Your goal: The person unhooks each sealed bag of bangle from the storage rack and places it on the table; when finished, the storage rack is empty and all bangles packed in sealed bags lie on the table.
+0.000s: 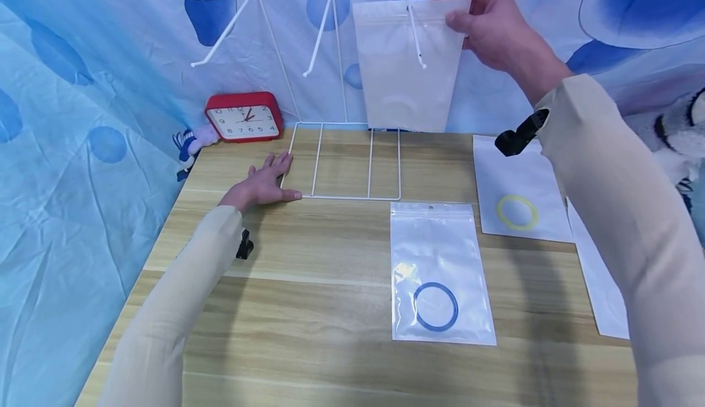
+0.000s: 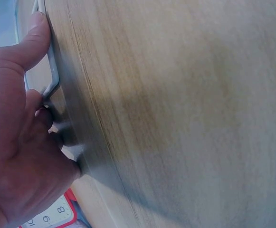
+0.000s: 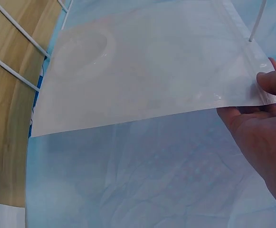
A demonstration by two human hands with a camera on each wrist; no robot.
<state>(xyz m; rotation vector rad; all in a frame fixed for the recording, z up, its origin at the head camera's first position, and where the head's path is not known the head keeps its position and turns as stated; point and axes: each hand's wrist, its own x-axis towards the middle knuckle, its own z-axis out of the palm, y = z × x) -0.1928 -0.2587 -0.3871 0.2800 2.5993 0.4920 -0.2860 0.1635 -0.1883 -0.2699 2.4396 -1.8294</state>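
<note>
My right hand [image 1: 492,27] pinches the upper right corner of a whitish zip bag [image 1: 407,82] between thumb and fingers. The bag hangs upright at the right prong [image 1: 415,33] of a white wire rack [image 1: 370,168]; the prong comes out through its top and points forward. A pale ring [image 3: 90,52] shows faintly inside the bag in the right wrist view. My left hand [image 1: 264,180] rests with spread fingers on the front left corner of the rack's base, its thumb [image 2: 35,40] along the wire.
Two more bare prongs [image 1: 319,33] stand to the left. A red clock [image 1: 244,117] is at the back left. On the wooden table [image 1: 308,327] lie a bag with a blue ring [image 1: 440,242], one with a yellow ring [image 1: 501,174], and another bag [image 1: 597,278] partly under my right sleeve.
</note>
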